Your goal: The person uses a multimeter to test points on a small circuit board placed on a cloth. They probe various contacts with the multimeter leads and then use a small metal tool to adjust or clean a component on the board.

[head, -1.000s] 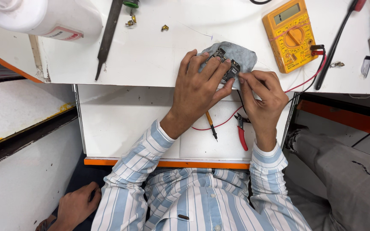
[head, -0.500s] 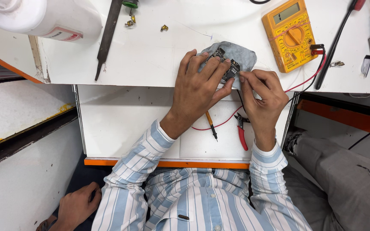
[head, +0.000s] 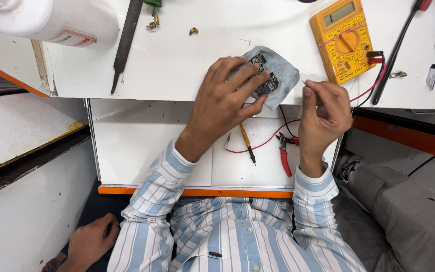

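My left hand (head: 222, 98) presses its fingers down on a small dark circuit board (head: 267, 84). The board lies on a grey cloth (head: 287, 70) at the front edge of the white bench (head: 187, 65). To the right of the cloth, my right hand (head: 324, 108) hovers with finger and thumb pinched on a thin metal tool (head: 304, 81). The tool's tip is just clear of the cloth. Only the tool's short end shows.
A yellow multimeter (head: 346, 40) with red and black leads sits at the right. Red pliers (head: 284, 151) and a yellow probe (head: 246, 143) lie on the lower white shelf (head: 142, 146). A white bottle (head: 51, 20) and a dark file (head: 124, 43) lie at the left. Another person's hand (head: 86, 244) rests at the bottom left.
My right hand has drawn back to the right, off the board and cloth. The left hand stays on the board.
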Demonstrator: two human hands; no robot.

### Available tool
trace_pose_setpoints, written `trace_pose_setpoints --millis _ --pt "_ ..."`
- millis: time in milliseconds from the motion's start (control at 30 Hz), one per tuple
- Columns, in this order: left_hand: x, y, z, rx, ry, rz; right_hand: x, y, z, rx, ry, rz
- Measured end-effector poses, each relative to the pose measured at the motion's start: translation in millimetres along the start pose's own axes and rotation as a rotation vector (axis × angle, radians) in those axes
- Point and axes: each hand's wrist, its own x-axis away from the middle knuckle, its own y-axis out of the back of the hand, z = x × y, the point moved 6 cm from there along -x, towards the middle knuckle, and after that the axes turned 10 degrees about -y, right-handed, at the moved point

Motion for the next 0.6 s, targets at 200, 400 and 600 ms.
trace_pose_setpoints --millis 200,400,600 --pt "3 6 12 0.05 -0.024 0.078 0 8 -2 0.046 0.029 -0.031" --pt "3 9 13 0.099 0.019 0.118 0 -3 18 0.428 0.221 0.035" --pt "3 8 12 0.093 0.028 0.119 -1 11 23 0.332 0.116 -0.015"
